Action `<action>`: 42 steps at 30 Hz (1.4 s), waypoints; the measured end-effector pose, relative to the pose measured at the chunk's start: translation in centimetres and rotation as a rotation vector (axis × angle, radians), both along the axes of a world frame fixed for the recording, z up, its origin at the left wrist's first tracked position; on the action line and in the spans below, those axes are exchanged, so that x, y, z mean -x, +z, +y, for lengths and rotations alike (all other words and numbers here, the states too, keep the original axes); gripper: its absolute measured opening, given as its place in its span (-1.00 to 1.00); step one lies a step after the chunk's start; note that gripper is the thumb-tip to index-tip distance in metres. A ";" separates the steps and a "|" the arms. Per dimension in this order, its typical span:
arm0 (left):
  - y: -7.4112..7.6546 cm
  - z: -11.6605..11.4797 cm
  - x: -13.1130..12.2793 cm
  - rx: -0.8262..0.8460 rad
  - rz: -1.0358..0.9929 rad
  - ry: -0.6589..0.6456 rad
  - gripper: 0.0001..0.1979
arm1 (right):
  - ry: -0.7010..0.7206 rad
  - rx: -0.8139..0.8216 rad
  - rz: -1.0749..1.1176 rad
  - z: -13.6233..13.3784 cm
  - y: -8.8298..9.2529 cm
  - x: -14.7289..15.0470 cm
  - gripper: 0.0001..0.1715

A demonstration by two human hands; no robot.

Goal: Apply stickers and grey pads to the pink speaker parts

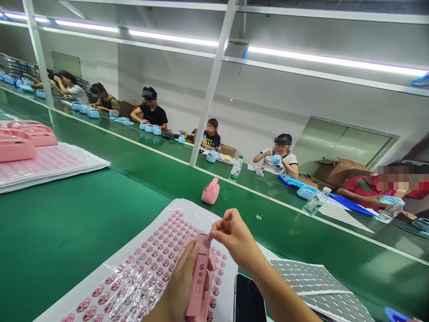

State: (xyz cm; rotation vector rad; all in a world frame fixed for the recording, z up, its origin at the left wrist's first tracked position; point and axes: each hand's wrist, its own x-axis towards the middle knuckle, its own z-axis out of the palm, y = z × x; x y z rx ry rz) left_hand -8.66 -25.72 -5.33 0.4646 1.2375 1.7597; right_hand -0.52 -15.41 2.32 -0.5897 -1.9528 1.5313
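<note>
Head view: left hand [182, 286] grips the pink casing [200, 273] over the sticker sheet [140, 268] beneath both hands, while right hand [234, 239] pinches what seems a small sticker [212, 234] at its top end, probably mid-application; seating calls for careful alignment.

One head-worn view, tilted, looking forward and down across the green bench [67, 232]; left hand [181, 286] and right hand [236, 239] close at the bottom edge.
</note>
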 end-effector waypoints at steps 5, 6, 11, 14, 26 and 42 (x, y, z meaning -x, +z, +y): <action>0.0 -0.2 -0.6 -0.070 -0.049 -0.186 -0.58 | -0.111 -0.222 -0.119 -2.0 -0.8 -0.6 -0.67; 0.0 -0.2 -0.7 -0.067 -0.066 -0.193 -0.57 | -0.122 -0.244 -0.128 -2.2 -0.8 -0.6 -0.67; 0.2 -0.2 -0.9 -0.071 -0.093 -0.152 -0.57 | -0.168 -0.269 -0.153 -2.8 -0.5 -0.7 -0.66; 0.1 -0.1 -0.8 -0.075 -0.094 -0.140 -0.53 | -0.177 -0.268 -0.153 -3.0 -0.5 -0.6 -0.66; 0.4 -0.2 -1.1 -0.068 -0.097 -0.191 -0.57 | -0.131 -0.372 -0.321 -3.0 0.3 -0.8 -0.66; 0.5 -0.2 -1.3 -0.079 -0.096 -0.168 -0.61 | -0.194 -0.461 -0.312 -3.1 -0.4 -0.8 -0.68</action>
